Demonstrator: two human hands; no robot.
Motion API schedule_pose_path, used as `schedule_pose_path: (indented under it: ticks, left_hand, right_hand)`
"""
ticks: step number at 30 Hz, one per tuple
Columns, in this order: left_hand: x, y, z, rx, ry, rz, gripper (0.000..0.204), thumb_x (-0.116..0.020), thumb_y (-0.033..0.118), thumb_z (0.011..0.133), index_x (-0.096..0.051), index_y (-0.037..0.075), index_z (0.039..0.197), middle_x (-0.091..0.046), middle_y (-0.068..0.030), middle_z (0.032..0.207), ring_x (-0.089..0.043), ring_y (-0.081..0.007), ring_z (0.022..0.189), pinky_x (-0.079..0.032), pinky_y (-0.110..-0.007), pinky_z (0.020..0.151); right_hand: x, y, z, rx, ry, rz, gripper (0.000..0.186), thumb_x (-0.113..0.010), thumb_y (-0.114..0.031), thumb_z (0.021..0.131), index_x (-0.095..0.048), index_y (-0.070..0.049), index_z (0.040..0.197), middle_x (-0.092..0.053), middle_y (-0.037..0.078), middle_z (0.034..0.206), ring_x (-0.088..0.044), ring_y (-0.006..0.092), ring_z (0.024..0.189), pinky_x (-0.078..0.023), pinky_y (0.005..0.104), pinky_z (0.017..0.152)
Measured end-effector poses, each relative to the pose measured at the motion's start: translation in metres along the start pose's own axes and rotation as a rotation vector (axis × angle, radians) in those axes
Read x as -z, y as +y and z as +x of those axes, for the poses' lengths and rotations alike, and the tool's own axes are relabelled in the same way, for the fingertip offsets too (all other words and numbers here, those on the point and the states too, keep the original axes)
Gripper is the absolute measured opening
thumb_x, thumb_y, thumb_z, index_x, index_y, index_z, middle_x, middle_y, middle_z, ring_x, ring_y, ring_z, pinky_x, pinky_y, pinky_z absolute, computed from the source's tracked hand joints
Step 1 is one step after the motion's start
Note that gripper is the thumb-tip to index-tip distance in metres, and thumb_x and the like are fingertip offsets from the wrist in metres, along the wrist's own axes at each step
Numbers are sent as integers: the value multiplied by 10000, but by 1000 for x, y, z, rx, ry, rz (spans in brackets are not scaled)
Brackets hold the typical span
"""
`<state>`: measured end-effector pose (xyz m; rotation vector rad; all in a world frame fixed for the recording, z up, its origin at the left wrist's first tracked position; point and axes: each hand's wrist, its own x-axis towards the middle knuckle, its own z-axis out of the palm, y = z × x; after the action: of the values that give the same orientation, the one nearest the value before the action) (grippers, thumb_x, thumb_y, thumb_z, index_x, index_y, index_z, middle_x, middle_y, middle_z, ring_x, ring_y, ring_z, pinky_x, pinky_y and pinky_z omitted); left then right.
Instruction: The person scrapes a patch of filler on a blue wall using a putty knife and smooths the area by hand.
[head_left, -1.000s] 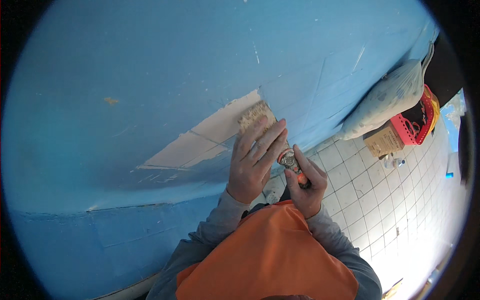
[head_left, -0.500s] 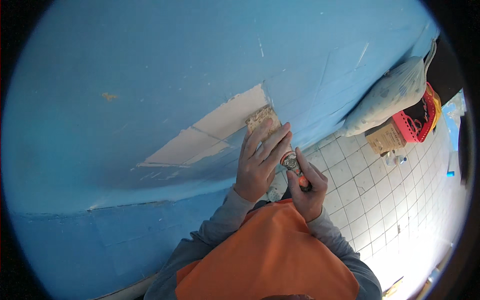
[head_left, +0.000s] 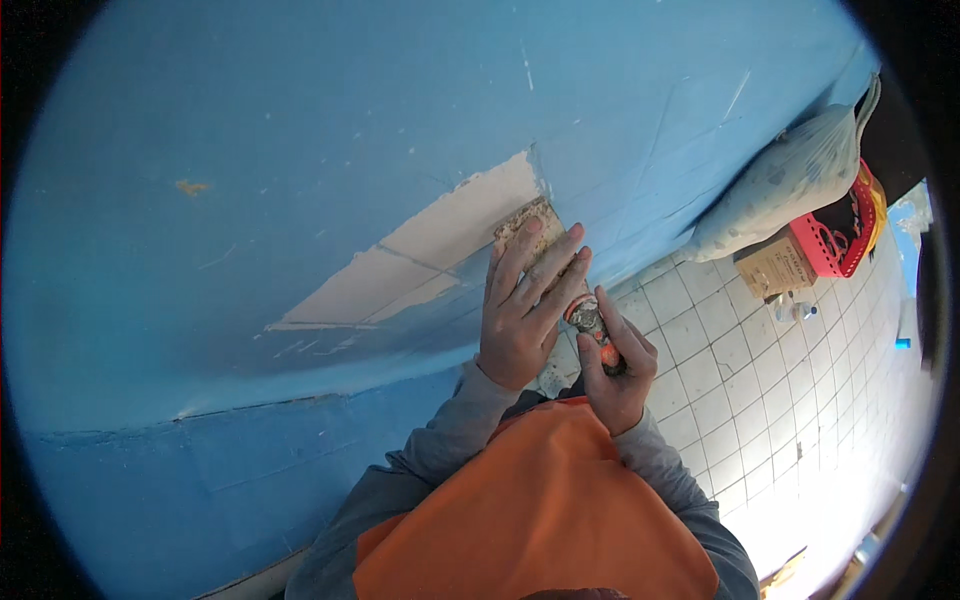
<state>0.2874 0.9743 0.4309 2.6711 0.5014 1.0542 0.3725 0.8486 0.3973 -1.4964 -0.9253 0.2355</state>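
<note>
A scraper [head_left: 609,352] with a worn orange and dark handle is gripped in my right hand [head_left: 624,372]. Its broad blade [head_left: 530,225] is crusted with pale, dried material and lies against the blue wall [head_left: 330,130], at the lower right edge of a bare whitish patch [head_left: 450,222]. My left hand [head_left: 522,315] is open, fingers stretched out and resting over the blade, hiding part of it. Both hands look dusty.
To the right, a filled pale sack [head_left: 780,180] leans against the wall. Beside it are a cardboard box [head_left: 775,272], a red basket [head_left: 835,235] and a clear plastic bottle [head_left: 795,311] on the tiled floor [head_left: 725,370]. A ledge [head_left: 250,410] crosses the lower left wall.
The view has shifted slightly. Both hands and the scraper keep nearly the same pose, with the blade still against the lower right part of the whitish patch.
</note>
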Motion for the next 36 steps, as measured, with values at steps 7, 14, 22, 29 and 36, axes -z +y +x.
schedule_pose_path:
  ticks: [7, 14, 22, 29, 36]
  left_hand:
    - [-9, -3, -3, -4, 46, 38, 359, -615, 196, 905, -671, 159, 1257, -549, 43, 1418, -381, -266, 1398, -211, -480, 1175]
    - [-17, -3, -3, -17, 114, 5, 355, -609, 187, 911, -672, 155, 1259, -580, 56, 1383, -388, -262, 1392, -206, -464, 1174]
    - [-20, -4, -4, -26, 129, 40, 346, -644, 165, 883, -695, 156, 1226, -599, 67, 1357, -388, -256, 1391, -200, -443, 1178]
    - [-18, -2, -4, 10, 80, -25, 366, -654, 169, 874, -688, 170, 1239, -606, 68, 1344, -387, -261, 1389, -214, -450, 1171]
    - [-8, 1, 9, -43, 168, 19, 332, -647, 171, 880, -706, 172, 1206, -617, 69, 1330, -392, -272, 1384, -261, -442, 1141]
  right_hand:
    - [-5, 8, -1, -10, 3, -25, 525, -743, -34, 792, -606, -1, 1298, -698, 118, 851, -637, 155, 689, -490, 266, 624]
    - [-5, 10, 1, 11, 4, -8, 532, -740, -35, 801, -592, 9, 1311, -690, 130, 869, -625, 158, 671, -491, 264, 612]
    - [-4, 12, -1, 15, 0, 40, 537, -740, -55, 815, -586, -6, 1327, -668, 103, 825, -584, 143, 646, -468, 258, 605]
    - [-5, 11, 0, -13, -11, 20, 529, -740, -54, 813, -593, 0, 1318, -647, 94, 799, -572, 133, 650, -461, 254, 595]
    - [0, -2, 12, 33, -24, 112, 534, -742, -49, 811, -587, 7, 1319, -666, 113, 827, -602, 142, 662, -486, 272, 606]
